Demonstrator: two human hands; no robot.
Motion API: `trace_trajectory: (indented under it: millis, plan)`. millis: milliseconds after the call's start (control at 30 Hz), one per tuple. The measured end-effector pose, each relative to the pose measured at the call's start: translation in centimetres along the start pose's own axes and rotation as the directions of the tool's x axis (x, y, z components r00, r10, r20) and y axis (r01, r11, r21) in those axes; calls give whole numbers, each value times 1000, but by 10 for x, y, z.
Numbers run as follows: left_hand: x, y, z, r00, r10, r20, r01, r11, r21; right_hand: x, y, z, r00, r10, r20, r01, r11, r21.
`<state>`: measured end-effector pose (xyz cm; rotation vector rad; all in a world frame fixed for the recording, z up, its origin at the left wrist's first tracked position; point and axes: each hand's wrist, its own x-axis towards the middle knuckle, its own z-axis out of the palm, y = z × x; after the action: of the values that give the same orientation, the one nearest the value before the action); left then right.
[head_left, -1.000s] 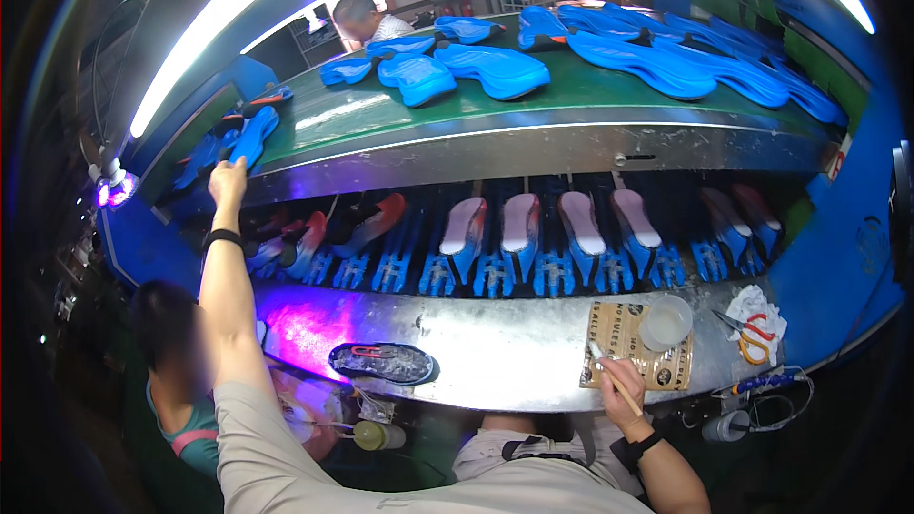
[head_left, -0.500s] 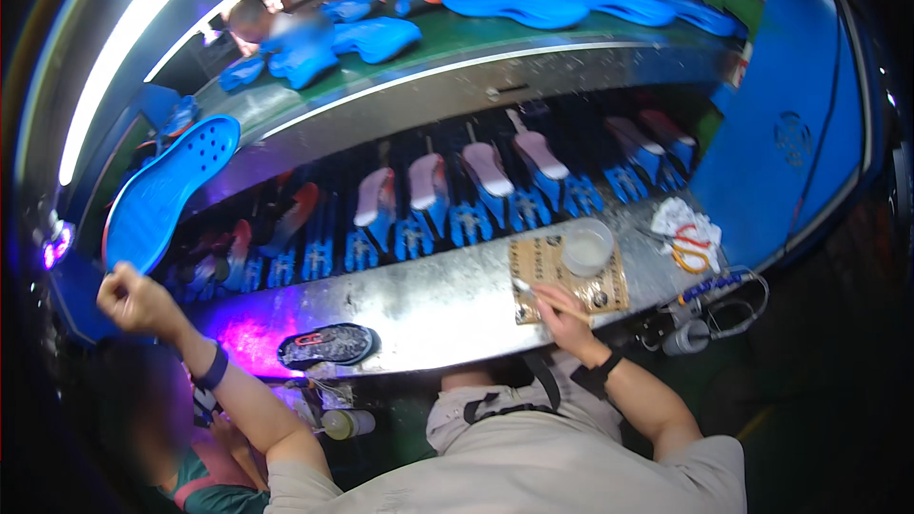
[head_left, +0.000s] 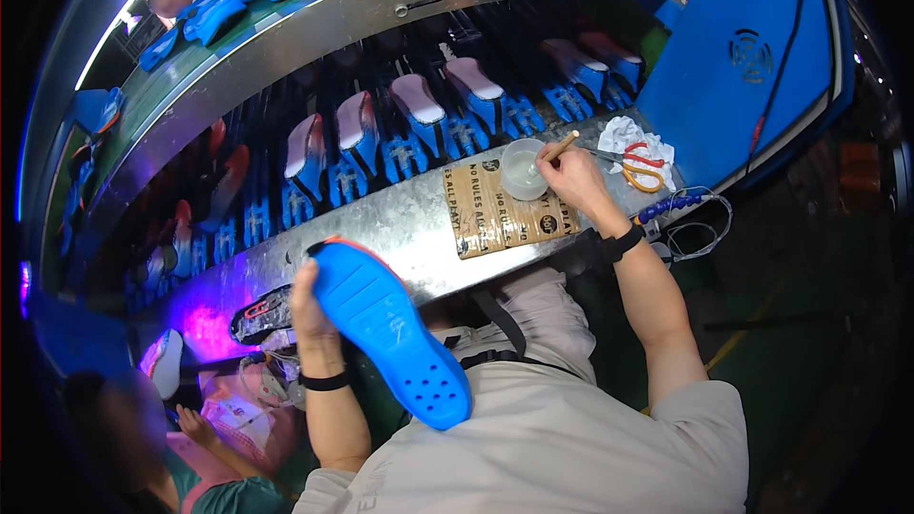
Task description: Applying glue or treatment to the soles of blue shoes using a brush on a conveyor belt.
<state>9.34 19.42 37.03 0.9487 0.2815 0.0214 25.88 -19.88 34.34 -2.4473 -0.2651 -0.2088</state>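
Note:
My left hand (head_left: 309, 309) grips one end of a blue shoe-sole-shaped plastic piece (head_left: 386, 324), held tilted in front of my body. Grooves cross its face, a group of holes marks the heel end, and red shows along the upper edge. My right hand (head_left: 578, 179) is closed on a wooden-handled brush (head_left: 564, 144) over a translucent round cup (head_left: 519, 188). The brush's lower end reaches into the cup, its tip hard to make out. Under the cup lies a taped brown cardboard sheet (head_left: 486, 233) on the metal bench.
White crumpled cloth (head_left: 624, 130) and orange-handled scissors (head_left: 645, 174) lie right of the cup. A dark shoe (head_left: 262, 316) rests at bench left. Behind the bench stands a rack of pink-soled blue pieces (head_left: 417, 103). A co-worker's hand (head_left: 197, 426) is at lower left.
My left hand has brought a blue piece from the far left down in front of my body. My right hand has moved the brush from the cardboard to the cup. The view has shifted.

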Motion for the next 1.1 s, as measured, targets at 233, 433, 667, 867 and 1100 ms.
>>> trace_trajectory:
  millis: [233,433,667,867,1100]
  plan:
    - [-52,-72,10,839,-254,482,379,908,-181,-15,-9,-2,979,-85,-187,144,932,332]
    - [-57,-68,-1,917,-195,347,249,961,-118,-24,-38,9,967,-203,-151,239,929,284]
    - [-52,-59,2,920,-215,328,239,970,-34,-51,-106,29,901,-434,15,328,702,632]
    - [-51,-55,7,904,-221,366,230,973,18,-48,-125,40,882,-470,29,350,696,627]
    - [-52,-51,2,914,-215,344,230,973,-1,-55,-127,41,831,-554,48,415,675,610]
